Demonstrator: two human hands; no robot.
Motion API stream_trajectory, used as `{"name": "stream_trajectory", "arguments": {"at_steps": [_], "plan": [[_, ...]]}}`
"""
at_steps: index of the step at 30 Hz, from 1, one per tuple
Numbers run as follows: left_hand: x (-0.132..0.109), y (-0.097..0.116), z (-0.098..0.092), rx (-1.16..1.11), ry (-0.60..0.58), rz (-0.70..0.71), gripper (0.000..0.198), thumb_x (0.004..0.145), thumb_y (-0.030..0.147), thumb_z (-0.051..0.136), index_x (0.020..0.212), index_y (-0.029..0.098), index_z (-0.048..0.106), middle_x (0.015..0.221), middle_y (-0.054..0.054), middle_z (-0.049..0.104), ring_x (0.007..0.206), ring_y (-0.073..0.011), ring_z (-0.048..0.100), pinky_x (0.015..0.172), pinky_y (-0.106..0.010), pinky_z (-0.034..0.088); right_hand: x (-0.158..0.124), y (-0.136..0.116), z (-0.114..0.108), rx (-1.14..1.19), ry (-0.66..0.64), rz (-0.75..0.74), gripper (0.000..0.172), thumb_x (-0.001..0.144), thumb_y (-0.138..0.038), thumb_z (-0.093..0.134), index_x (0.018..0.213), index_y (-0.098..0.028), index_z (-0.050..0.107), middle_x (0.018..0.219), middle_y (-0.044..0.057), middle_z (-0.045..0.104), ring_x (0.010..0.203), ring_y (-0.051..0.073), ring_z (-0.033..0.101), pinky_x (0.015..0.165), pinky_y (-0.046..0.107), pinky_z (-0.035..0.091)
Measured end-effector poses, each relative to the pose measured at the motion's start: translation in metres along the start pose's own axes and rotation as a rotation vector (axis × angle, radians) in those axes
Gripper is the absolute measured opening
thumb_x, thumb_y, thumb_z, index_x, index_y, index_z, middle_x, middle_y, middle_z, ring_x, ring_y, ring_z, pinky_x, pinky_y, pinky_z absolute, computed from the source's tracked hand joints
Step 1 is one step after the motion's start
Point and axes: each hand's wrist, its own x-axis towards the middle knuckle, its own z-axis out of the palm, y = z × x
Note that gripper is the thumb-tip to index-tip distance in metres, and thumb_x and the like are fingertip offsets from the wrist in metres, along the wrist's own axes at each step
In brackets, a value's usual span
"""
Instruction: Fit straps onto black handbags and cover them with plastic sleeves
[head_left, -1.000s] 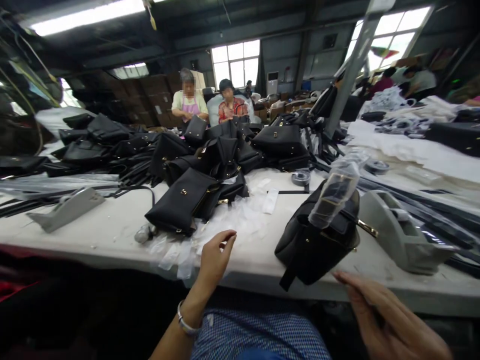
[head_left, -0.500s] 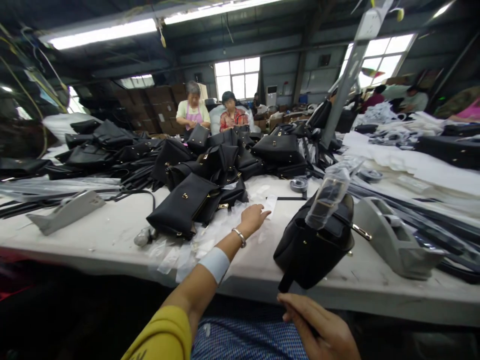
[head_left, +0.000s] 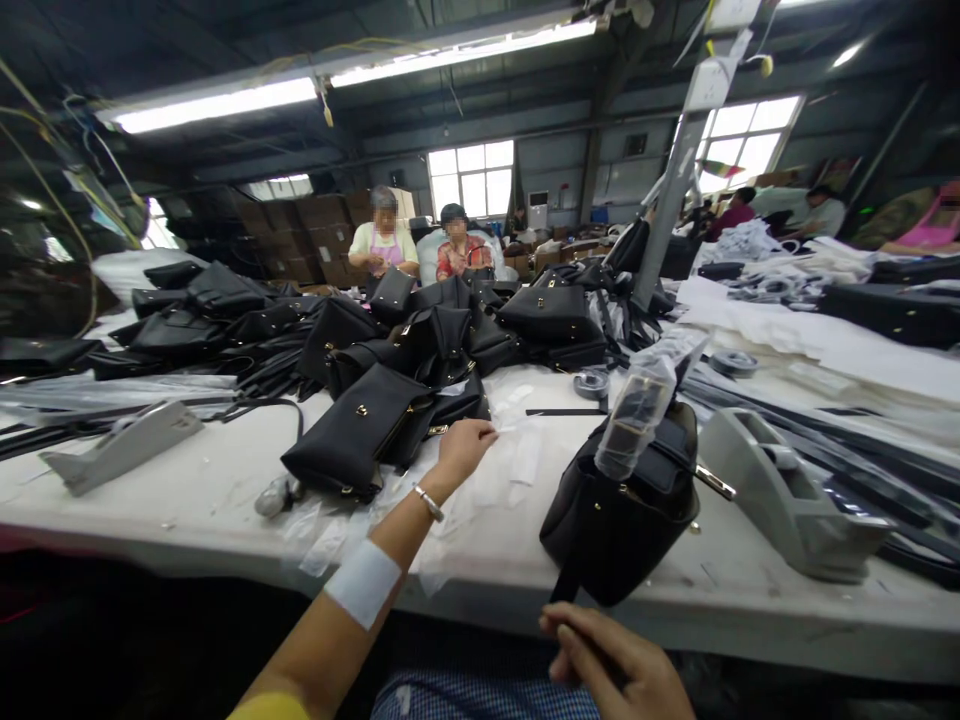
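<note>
My left hand (head_left: 463,452), with a bracelet and a white patch on the forearm, reaches over the table among thin clear plastic pieces (head_left: 525,455). Its fingers are pressed together; whatever they pinch, if anything, is too small to make out. At the near edge my right hand (head_left: 619,655) pinches the end of a black strap (head_left: 568,575) that hangs from a black handbag (head_left: 600,530). This bag stands upright and open-topped, with a plastic-wrapped buckle part (head_left: 634,415) at its top. Another black handbag (head_left: 360,425) with a gold clasp lies left of my left hand.
Grey tape dispensers stand at the right (head_left: 787,500) and left (head_left: 124,445). A heap of black bags (head_left: 555,310) fills the table's far side, with two people behind it. Tape rolls (head_left: 591,384) and plastic-wrapped straps (head_left: 817,430) lie rightward. A slanted metal post (head_left: 671,200) rises behind.
My left hand has drawn back leftward, its extended fingers now together. The right hand has shifted slightly left and down at the strap end. The camera view has also moved a little.
</note>
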Motion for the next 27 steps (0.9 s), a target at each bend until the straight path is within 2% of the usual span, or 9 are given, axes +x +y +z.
{"name": "stream_trajectory", "arguments": {"at_steps": [2,5,9,12,16,18,21,23,27], "plan": [[-0.022,-0.006,-0.008,-0.005,0.096,0.022,0.014,0.091,0.032,0.066,0.094,0.023,0.076,0.093,-0.004,0.077,0.088,-0.0201,0.069,0.077,-0.030,0.048,0.013,-0.001,0.013,0.191,0.042,0.185,0.037,0.088,-0.048,0.067,0.112,-0.022,0.076,0.093,0.010,0.078,0.074,0.022,0.074,0.067,0.029,0.061],[-0.048,-0.017,-0.010,-0.017,0.197,0.069,0.012,0.091,0.026,0.065,0.090,0.022,0.077,0.097,-0.005,0.077,0.093,-0.0219,0.069,0.082,-0.031,0.049,0.035,-0.005,0.032,0.462,0.059,0.346,0.055,0.078,-0.058,0.074,0.117,-0.019,0.073,0.112,0.014,0.074,0.078,0.022,0.072,0.064,0.031,0.061],[-0.064,-0.031,-0.009,-0.077,0.292,0.137,0.011,0.088,0.017,0.067,0.084,0.020,0.077,0.102,-0.006,0.076,0.096,-0.0216,0.069,0.087,-0.032,0.052,0.054,-0.017,0.052,0.645,0.036,0.450,0.053,0.079,-0.053,0.076,0.121,-0.021,0.070,0.128,0.012,0.067,0.085,0.018,0.071,0.070,0.028,0.059],[-0.080,-0.034,-0.014,-0.141,0.414,0.145,0.013,0.092,0.021,0.062,0.094,0.018,0.075,0.107,-0.008,0.074,0.098,-0.0199,0.068,0.091,-0.032,0.053,0.062,-0.025,0.060,0.753,0.070,0.474,0.050,0.080,-0.051,0.076,0.122,-0.023,0.069,0.135,0.010,0.063,0.086,0.014,0.069,0.071,0.023,0.056],[-0.125,-0.026,-0.008,-0.281,0.535,0.313,0.012,0.093,0.021,0.063,0.097,0.019,0.074,0.103,-0.007,0.073,0.094,-0.0173,0.069,0.087,-0.028,0.054,0.075,-0.028,0.063,0.856,0.122,0.493,0.050,0.082,-0.055,0.073,0.121,-0.024,0.069,0.129,0.008,0.067,0.088,0.014,0.067,0.070,0.022,0.054],[-0.152,-0.024,0.001,-0.309,0.485,0.436,0.013,0.092,0.016,0.064,0.099,0.021,0.074,0.100,-0.006,0.074,0.092,-0.0168,0.069,0.084,-0.026,0.055,0.081,-0.026,0.064,0.876,0.128,0.496,0.048,0.083,-0.056,0.072,0.117,-0.021,0.071,0.121,0.008,0.071,0.093,0.016,0.067,0.070,0.022,0.054],[-0.181,-0.023,0.011,-0.397,0.270,0.487,0.015,0.094,0.018,0.061,0.101,0.022,0.074,0.101,-0.006,0.075,0.092,-0.0174,0.070,0.082,-0.026,0.055,0.086,-0.020,0.067,0.885,0.219,0.482,0.046,0.074,-0.049,0.082,0.108,-0.019,0.073,0.107,0.007,0.074,0.095,0.017,0.068,0.075,0.022,0.054],[-0.187,-0.021,0.011,-0.525,0.130,0.356,0.019,0.098,0.024,0.055,0.100,0.021,0.073,0.094,-0.006,0.076,0.087,-0.0171,0.071,0.081,-0.027,0.055,0.086,-0.014,0.071,0.862,0.267,0.478,0.047,0.067,-0.047,0.087,0.102,-0.019,0.073,0.094,0.004,0.075,0.088,0.017,0.068,0.076,0.024,0.054],[-0.166,-0.015,0.008,-0.689,0.027,-0.032,0.034,0.102,0.033,0.041,0.099,0.016,0.071,0.083,-0.006,0.076,0.074,-0.0168,0.072,0.069,-0.026,0.057,0.081,-0.005,0.078,0.701,0.191,0.440,0.049,0.074,-0.057,0.077,0.104,-0.019,0.071,0.070,-0.001,0.067,0.064,0.014,0.062,0.061,0.024,0.051]]}}
